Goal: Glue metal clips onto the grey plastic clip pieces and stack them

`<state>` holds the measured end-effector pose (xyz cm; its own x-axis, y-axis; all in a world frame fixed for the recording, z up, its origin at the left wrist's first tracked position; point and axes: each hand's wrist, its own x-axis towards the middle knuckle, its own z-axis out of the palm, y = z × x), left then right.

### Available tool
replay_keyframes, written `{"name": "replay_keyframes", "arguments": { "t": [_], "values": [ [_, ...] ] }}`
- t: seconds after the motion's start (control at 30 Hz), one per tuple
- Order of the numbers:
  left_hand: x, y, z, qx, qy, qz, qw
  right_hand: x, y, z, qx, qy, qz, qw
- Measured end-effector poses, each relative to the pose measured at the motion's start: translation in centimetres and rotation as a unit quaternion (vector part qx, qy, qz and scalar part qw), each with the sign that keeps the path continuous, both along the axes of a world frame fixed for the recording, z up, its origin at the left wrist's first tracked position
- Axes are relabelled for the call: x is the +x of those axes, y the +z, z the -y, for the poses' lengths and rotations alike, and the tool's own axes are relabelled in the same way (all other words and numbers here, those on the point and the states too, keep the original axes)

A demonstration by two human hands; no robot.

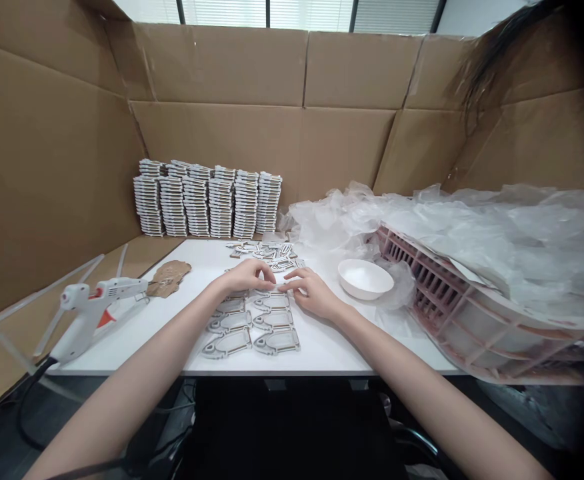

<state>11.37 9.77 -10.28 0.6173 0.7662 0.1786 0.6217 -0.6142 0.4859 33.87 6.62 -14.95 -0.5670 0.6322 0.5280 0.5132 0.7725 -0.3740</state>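
Both hands meet over the far end of two rows of flat, grey-edged cut-out frames (pixel 276 341) on the white table. My left hand (pixel 249 275) is arched, its thumb and fingertips bent down around the edge of a small cut-out frame in the right row. From the other side, my right hand (pixel 313 293) reaches to the same piece with fingers apart, the tips touching or just beside it. The fingers partly hide this piece. Just beyond the hands lies a loose pile of similar pieces (pixel 265 250).
Tall stacks of cut-out pieces (pixel 197 200) stand at the back left. A white glue gun (pixel 89 310) and a brown cardboard scrap (pixel 169 278) are at left. To the right are a white bowl (pixel 365 280), a pink plastic basket (pixel 442 313) and heaped clear plastic bags (pixel 497 240). Cardboard walls (pixel 232 73) surround the table.
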Motion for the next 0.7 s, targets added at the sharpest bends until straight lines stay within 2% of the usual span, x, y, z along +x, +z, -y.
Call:
{"name": "replay_keyframes", "arguments": {
  "t": [0.17,0.27,0.4,0.47,0.57,0.63,0.7],
  "values": [
    [0.5,0.1,0.1,0.082,0.057,0.012,0.995,0.0,0.1,0.3,0.026,-0.009,0.032,0.999],
    [0.7,0.0,-0.1,0.141,0.078,-0.015,0.987,-0.2,0.3,0.5,0.039,0.000,0.018,0.999],
    [0.8,-0.4,-0.5,0.105,0.094,-0.091,0.986,0.7,1.7,0.1,0.062,-0.017,-0.077,0.995],
    [0.7,-0.5,-0.8,0.075,0.092,-0.129,0.985,2.3,2.7,-0.5,0.073,-0.081,-0.129,0.986],
    [0.4,-0.7,-1.2,0.052,0.083,-0.148,0.984,6.0,3.7,-1.4,0.084,-0.244,-0.167,0.952],
    [0.3,-0.8,-1.4,0.056,0.091,-0.138,0.985,8.4,3.9,-1.6,0.042,-0.325,-0.155,0.932],
    [0.1,-0.9,-1.6,0.066,0.100,-0.125,0.985,10.1,3.8,-1.5,-0.035,-0.358,-0.122,0.925]
  ]
}}
